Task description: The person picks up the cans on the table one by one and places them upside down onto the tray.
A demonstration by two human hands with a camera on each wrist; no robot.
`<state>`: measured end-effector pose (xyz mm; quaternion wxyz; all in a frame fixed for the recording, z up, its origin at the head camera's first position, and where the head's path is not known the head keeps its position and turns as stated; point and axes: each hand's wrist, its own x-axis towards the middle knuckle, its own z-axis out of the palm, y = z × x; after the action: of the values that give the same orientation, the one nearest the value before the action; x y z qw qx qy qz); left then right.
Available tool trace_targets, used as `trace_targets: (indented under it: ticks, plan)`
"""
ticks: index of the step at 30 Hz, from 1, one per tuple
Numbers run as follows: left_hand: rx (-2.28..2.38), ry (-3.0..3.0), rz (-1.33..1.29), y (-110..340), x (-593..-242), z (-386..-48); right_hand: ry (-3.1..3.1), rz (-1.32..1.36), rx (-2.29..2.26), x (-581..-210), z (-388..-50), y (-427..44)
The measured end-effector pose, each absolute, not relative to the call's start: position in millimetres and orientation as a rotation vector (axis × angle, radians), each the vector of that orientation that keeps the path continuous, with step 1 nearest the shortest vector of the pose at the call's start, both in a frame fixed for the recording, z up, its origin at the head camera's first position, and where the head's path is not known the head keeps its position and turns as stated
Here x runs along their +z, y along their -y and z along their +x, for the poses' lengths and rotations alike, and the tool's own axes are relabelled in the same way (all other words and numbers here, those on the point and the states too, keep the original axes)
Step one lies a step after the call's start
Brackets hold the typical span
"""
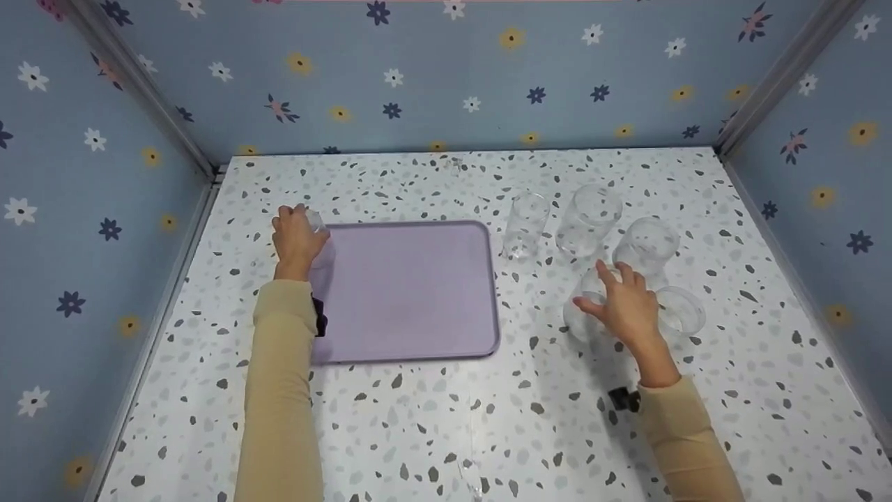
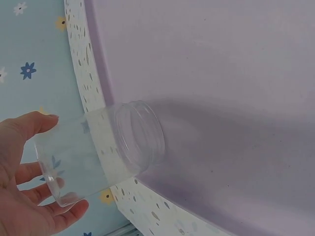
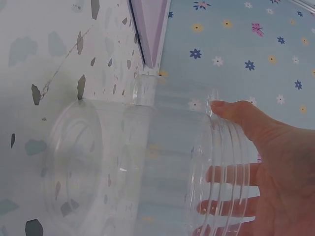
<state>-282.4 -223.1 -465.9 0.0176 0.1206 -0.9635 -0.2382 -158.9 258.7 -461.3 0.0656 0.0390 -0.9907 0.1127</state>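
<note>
You seem to be placing a clear cylindrical plastic jar (image 2: 93,152), grasped mouth-down in your left grip (image 1: 296,240), at the left edge of the lilac rectangular tray (image 1: 411,293), which calls for steady release, while your right grip (image 1: 627,307), its hold unclear, spans a second clear jar (image 3: 162,167) at right.

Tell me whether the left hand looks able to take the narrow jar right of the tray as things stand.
Probably not: the left hand grips another jar, and the tray lies between that hand and the narrow jar.
</note>
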Motion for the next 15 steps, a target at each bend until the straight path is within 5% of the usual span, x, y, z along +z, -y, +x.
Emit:
trace_targets:
  ticks: [15]
  plan:
    - [-0.707,3.006,0.329,223.4,-465.7,-278.6,3.013,0.075,0.441,-460.0,-159.6,-259.3]
